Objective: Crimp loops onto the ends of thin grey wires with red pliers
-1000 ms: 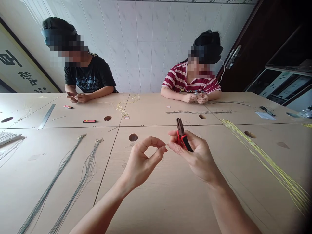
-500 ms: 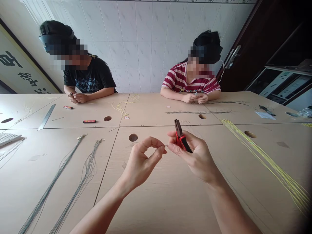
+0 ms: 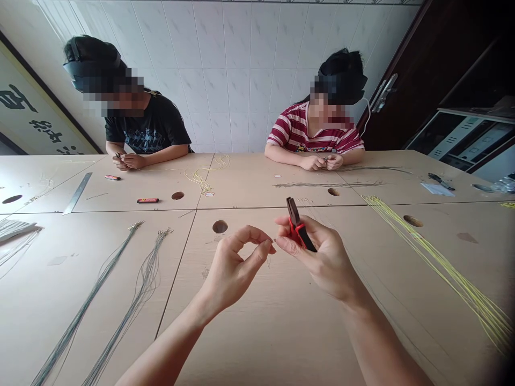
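My right hand [image 3: 317, 249] is closed around a pair of pliers [image 3: 300, 228] with red and black handles; the jaws point up and away from me. Its thumb and forefinger meet close to the fingertips of my left hand [image 3: 243, 262]. That left hand is pinched on a thin cord [image 3: 269, 261], of which only a fine strand shows below the fingers. Whatever tiny piece lies between the two sets of fingertips is too small to make out. Both hands are raised above the table [image 3: 257, 332].
Bundles of dark cords [image 3: 96, 281] lie at left, yellow cords [image 3: 434, 262] at right. Across the table sit a person in black [image 3: 148, 126] and another in stripes [image 3: 317, 128], hands at work. A steel ruler [image 3: 77, 193], red marker-like sticks [image 3: 148, 200] and table holes [image 3: 220, 227] are around.
My right hand with the pliers has shifted very slightly left. The thin strand below my left fingertips hangs a little differently. My left hand stays in place.
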The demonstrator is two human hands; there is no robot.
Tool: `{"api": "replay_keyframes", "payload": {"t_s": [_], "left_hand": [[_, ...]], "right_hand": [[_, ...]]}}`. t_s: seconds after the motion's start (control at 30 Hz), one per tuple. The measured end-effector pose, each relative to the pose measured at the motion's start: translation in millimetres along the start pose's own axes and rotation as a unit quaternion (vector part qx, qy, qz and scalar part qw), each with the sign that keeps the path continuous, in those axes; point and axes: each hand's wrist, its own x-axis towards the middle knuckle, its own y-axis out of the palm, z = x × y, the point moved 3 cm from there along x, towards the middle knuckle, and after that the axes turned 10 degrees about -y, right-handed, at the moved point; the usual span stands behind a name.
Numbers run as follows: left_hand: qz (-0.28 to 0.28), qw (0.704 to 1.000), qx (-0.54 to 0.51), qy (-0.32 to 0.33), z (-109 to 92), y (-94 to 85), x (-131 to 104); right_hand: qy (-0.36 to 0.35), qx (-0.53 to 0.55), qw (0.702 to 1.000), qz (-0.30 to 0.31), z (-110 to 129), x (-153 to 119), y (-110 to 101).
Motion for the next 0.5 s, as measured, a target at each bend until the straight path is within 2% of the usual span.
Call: {"api": "replay_keyframes", "payload": {"t_s": [0.5], "left_hand": [[0.005, 1.000, -0.008, -0.006, -1.5, 0.3, -1.6]], "right_hand": [[0.000, 0.020, 1.000, 0.007, -1.2, 0.3, 1.2]]}}
